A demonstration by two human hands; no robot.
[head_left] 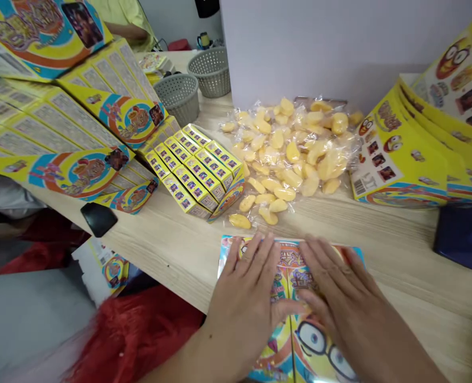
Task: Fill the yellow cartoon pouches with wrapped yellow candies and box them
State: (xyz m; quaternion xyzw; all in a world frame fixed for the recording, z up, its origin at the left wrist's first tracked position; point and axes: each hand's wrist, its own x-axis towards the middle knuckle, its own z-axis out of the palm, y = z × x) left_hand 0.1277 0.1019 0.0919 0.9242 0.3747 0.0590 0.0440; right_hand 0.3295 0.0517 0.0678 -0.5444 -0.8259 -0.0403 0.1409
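Observation:
A glossy printed cardboard piece (273, 351) in yellow, blue and orange, with big cartoon eyes in glasses, lies flat on the table with a seam down its middle. My left hand (246, 292) rests palm down on its left half, fingers stretched out. On the right half my right hand (335, 292) is pressed down, fingers long and slightly spread. The two thumbs nearly meet over the seam. Much of the print is hidden under the hands. Just beyond the cardboard is a heap of yellow, potato-shaped pieces (294, 151) in clear wrappers.
Small yellow boxes fill an open display carton (193, 173) left of the heap. Stacked display boxes (72, 122) tower at far left, by a black phone-like object (99, 218). Folded printed cartons (399, 151) and a dark blue object (465, 234) stand right. Grey baskets (177, 96) sit behind.

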